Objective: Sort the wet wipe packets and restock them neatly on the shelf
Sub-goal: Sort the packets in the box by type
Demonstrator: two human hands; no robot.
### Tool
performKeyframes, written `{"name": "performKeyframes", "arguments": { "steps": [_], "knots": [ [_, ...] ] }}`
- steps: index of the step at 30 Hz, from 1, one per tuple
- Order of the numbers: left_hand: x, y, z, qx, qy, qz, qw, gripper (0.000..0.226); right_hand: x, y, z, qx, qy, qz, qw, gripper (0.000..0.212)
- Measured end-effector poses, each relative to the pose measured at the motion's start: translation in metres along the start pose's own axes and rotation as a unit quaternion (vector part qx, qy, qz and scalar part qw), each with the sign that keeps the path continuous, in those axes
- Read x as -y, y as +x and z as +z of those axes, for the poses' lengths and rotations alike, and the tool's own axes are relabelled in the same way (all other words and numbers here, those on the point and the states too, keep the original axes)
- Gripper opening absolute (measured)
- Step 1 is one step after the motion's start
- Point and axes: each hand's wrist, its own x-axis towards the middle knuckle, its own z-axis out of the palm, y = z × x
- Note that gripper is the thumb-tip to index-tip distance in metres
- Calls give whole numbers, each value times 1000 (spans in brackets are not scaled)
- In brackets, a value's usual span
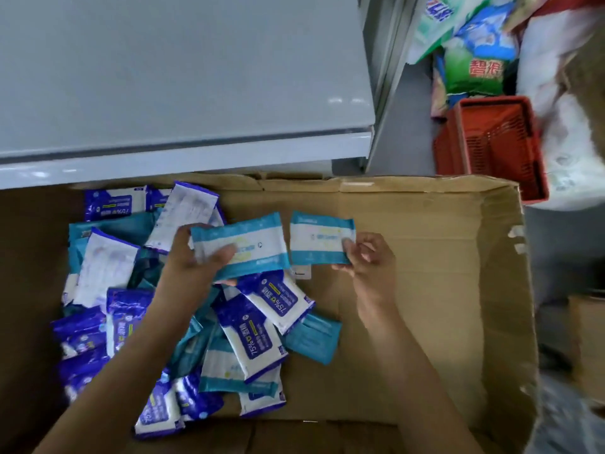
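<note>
A heap of wet wipe packets (248, 326), dark blue ones and teal ones mixed, fills the left half of an open cardboard box (425, 290). My left hand (196, 257) grips a teal-and-white packet (258, 244) above the heap. My right hand (366, 257) pinches a second teal-and-white packet (319, 237) by its right edge. The two packets hang side by side, a small gap between them. A grey shelf board (183, 77) runs across the top of the view, above the box.
A red plastic basket (491, 142) stands on the floor beyond the box's far right corner. Green and blue bagged goods (471, 60) lie behind it. The box's right half shows bare cardboard. Its right wall (520, 290) stands tall.
</note>
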Motion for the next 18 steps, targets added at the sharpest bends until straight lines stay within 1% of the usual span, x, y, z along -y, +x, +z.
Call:
{"name": "performKeyframes", "arguments": {
  "steps": [3, 5, 6, 7, 8, 9, 10, 11, 12, 13, 14, 15, 16, 17, 18],
  "knots": [
    [23, 7, 67, 102, 15, -46, 994, 39, 9, 21, -65, -66, -17, -8, 998, 17],
    [29, 19, 113, 155, -23, -67, 985, 38, 20, 42, -98, -116, -36, -28, 992, 17],
    [29, 26, 134, 161, -21, -52, 985, 43, 26, 55, -111, -141, -89, -51, 985, 22],
    [26, 32, 151, 151, 12, -9, 988, 52, 32, 66, -123, -161, -169, -78, 969, 31],
    [21, 36, 164, 140, 72, 48, 986, 63, 38, 74, -132, -178, -263, -109, 942, 41],
    [21, 39, 172, 124, 146, 113, 975, 74, 42, 78, -139, -194, -356, -144, 903, 49],
    [21, 40, 176, 101, 233, 179, 950, 82, 45, 79, -143, -191, -434, -191, 860, 53],
    [22, 36, 177, 69, 323, 238, 913, 85, 45, 75, -142, -157, -493, -241, 821, 54],
    [25, 30, 175, 45, 400, 288, 869, 82, 42, 71, -139, -100, -538, -285, 787, 52],
    [28, 22, 172, 43, 453, 338, 824, 77, 36, 67, -136, -38, -575, -321, 752, 50],
    [35, 15, 170, 71, 488, 381, 782, 73, 28, 65, -135, 12, -613, -350, 708, 48],
    [42, 11, 168, 116, 511, 402, 751, 72, 21, 64, -135, 41, -648, -372, 663, 47],
    [47, 10, 166, 162, 530, 399, 731, 73, 15, 68, -137, 50, -672, -386, 630, 45],
    [50, 13, 167, 194, 548, 384, 718, 76, 14, 73, -140, 42, -682, -392, 616, 43],
    [50, 17, 169, 206, 560, 373, 710, 80, 14, 81, -142, 26, -682, -390, 618, 45]
  ]
}}
